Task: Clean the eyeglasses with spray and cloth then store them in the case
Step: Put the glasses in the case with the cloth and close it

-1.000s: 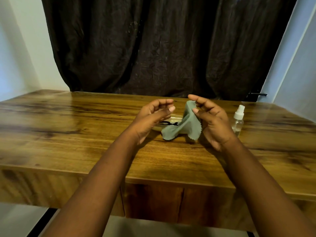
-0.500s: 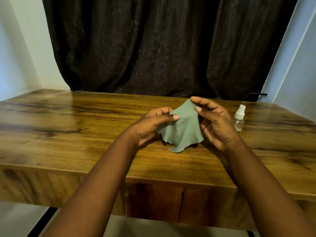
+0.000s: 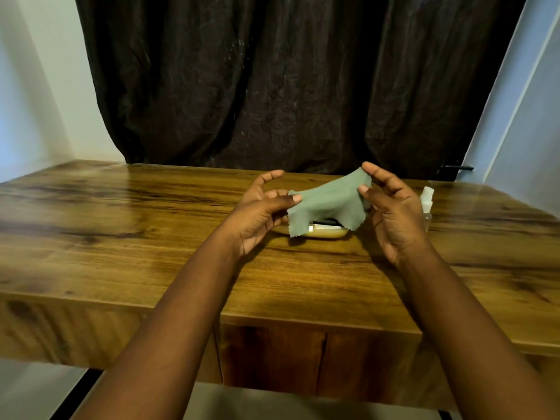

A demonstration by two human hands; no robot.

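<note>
Head view: your left hand (image 3: 260, 213) and right hand (image 3: 391, 213) are raised over the tabletop (image 3: 121, 237), fingers pinching opposite corners of the green cloth (image 3: 327, 204) and spreading it. This looks like readying the cloth, with wiping not yet begun. Just beyond it, the glasses (image 3: 325, 222) lie in the open case (image 3: 321, 232); lift them next. The spray bottle (image 3: 426, 204) stands beside your right hand, so mind it. The left side is open; the near edge is well clear.
</note>
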